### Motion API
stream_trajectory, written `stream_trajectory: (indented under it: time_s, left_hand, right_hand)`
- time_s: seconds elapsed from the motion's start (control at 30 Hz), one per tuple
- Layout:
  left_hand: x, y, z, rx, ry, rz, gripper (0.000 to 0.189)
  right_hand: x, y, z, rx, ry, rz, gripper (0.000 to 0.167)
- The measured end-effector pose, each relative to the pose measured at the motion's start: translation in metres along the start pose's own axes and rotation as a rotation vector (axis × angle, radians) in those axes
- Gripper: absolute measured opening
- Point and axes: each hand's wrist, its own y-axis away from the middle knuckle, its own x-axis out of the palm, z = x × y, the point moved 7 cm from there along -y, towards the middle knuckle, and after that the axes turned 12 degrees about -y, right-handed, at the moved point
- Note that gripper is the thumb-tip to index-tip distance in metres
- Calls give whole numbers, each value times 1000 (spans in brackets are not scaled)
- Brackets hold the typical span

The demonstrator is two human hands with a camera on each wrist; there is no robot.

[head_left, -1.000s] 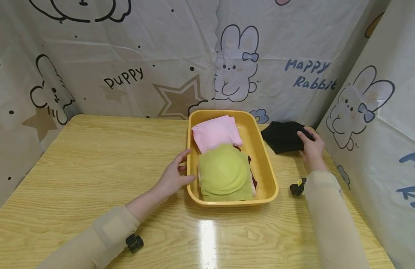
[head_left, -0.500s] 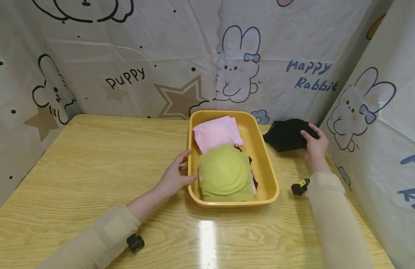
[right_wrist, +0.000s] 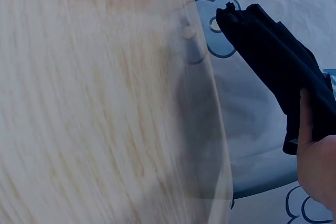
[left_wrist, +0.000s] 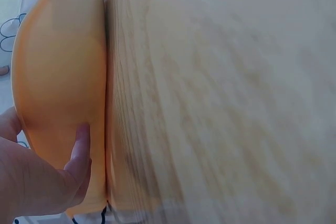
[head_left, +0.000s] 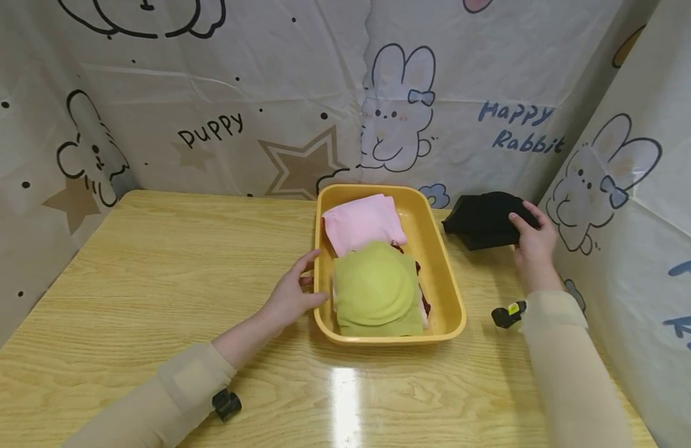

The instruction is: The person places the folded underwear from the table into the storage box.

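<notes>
A yellow plastic tub (head_left: 456, 298) stands on the table. In it lie a folded pink cloth (head_left: 363, 221) and, nearer, a yellow-green folded cloth (head_left: 375, 289) with a rounded, dome-like top. Something dark red peeks out beneath the latter. My left hand (head_left: 292, 295) holds the tub's left side, its thumb over the rim and its fingers along the outer wall (left_wrist: 68, 61). Right of the tub, my right hand (head_left: 535, 246) pinches the end of a folded black cloth item (head_left: 485, 219), raised over the table in the right wrist view.
The wooden table (head_left: 171, 267) extends to the left and in front of the tub. A printed cloth backdrop (head_left: 222, 68) rises behind it, and another side (head_left: 636, 249) closes in at the right, near my right arm.
My right hand has moved slightly right and lifted the black cloth item with it, away from the tub. The left hand and the tub have stayed in place.
</notes>
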Motion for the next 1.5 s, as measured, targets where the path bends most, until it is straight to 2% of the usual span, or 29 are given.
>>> stream_trajectory:
  time_s: [0.27,0.43,0.53,0.67,0.83,1.2,1.5]
  left_hand:
    - [1,-2,3,16,2,-4,84]
    - [-3,9,-14,-3,7,17,84]
    - [-2,7,-12,-6,7,16,84]
    - [1,-2,4,5,2,-3,84]
    - [1,-2,5,14,-2,-6,83]
    - [2,-3,5,-14,16,12,85]
    - [1,-2,3,10,15,-8,85]
  right_hand:
    - [5,8,9,7,-41,33,54]
    - [12,12,15,-9,-88,51,53]
    - [16,15,19,-12,-111,65,52]
    - [19,19,22,-17,-132,76,53]
    - [23,23,26,-17,-153,98,54]
    - [36,38,36,-17,-226,130,47]
    - [51,52,41,-1,-304,170,44]
